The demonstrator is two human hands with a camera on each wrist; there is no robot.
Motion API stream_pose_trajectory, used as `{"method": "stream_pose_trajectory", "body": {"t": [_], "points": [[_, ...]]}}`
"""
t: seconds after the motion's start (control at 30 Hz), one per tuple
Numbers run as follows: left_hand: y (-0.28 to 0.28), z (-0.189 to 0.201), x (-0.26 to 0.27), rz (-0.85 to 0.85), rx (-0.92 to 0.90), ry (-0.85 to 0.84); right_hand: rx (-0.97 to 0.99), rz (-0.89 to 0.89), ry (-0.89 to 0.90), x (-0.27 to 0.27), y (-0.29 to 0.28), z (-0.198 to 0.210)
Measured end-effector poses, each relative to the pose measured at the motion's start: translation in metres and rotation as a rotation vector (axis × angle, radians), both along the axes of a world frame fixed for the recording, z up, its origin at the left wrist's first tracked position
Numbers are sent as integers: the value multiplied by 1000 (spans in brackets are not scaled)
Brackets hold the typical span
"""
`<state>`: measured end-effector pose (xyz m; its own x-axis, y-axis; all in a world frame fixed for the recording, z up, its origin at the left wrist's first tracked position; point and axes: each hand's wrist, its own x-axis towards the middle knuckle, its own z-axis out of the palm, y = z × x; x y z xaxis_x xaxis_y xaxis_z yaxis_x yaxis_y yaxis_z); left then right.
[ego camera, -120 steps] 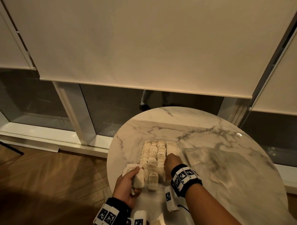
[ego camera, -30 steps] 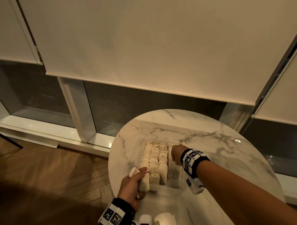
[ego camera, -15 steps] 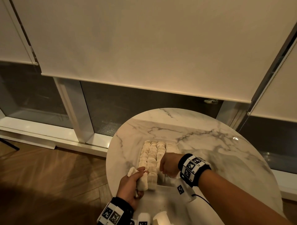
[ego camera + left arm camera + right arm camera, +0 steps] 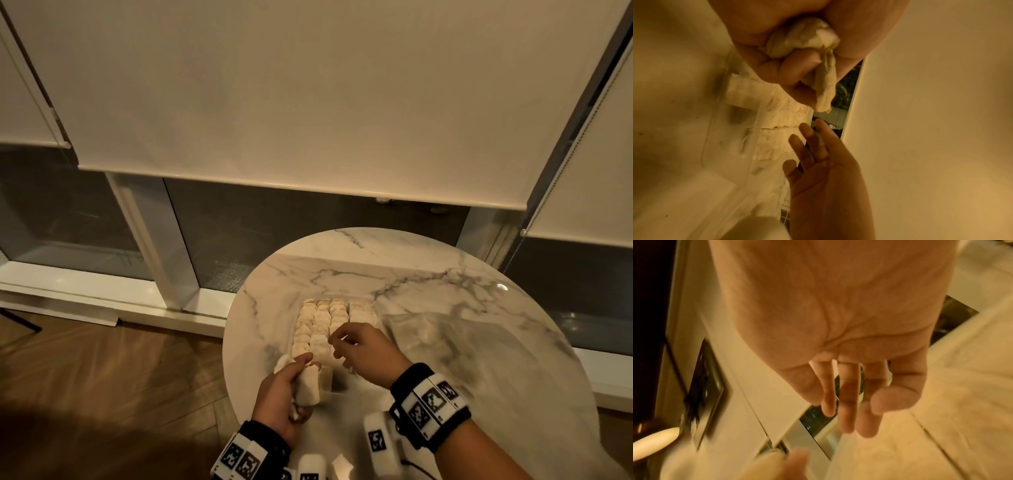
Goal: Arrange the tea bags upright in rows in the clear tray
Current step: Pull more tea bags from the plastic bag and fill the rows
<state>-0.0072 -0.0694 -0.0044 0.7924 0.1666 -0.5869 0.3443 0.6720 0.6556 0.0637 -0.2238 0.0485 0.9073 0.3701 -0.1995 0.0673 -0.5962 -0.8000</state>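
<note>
Right hand (image 4: 368, 354) is lifting off the tray (image 4: 376, 320) rows, fingers now loosely extended, empty; left hand (image 4: 279, 394) is still clutching spare tea bags (image 4: 308, 387).

Left hand (image 4: 279, 394) grips tea bags (image 4: 308, 387) at the tray's (image 4: 376, 317) near end; right hand (image 4: 366, 353) hovers over rows, seemingly empty.

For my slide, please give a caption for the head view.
Left hand grips spare tea bags beside the clear tray while the right hand hovers open over the rows.
</note>
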Motion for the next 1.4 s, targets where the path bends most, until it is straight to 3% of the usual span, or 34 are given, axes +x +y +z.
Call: {"method": "stream_pose_trajectory", "body": {"t": [0.1, 0.3, 0.47, 0.77, 0.87, 1.07, 1.4], "points": [[-7, 5, -1, -39, -77, 3, 167, -81, -18, -31, -5, -1], [-25, 6, -1, -113, -134, 2, 208, -218, 124, -65, -7, -2], [-35, 9, -3, -85, -69, -46, 244, -170, 320, -68, -16, 5], [-37, 20, -8, -68, -7, -92, 416, -183, 326, -73, -31, 12], [-43, 21, -9, -86, 44, -80, 398, -251, 281, -72, -29, 5], [-58, 21, -12, -118, 102, -63, 248, -358, -38, -65, -32, -11], [-61, 26, -16, -148, 63, -66, 405, -332, -12, -68, -35, -8]]}}
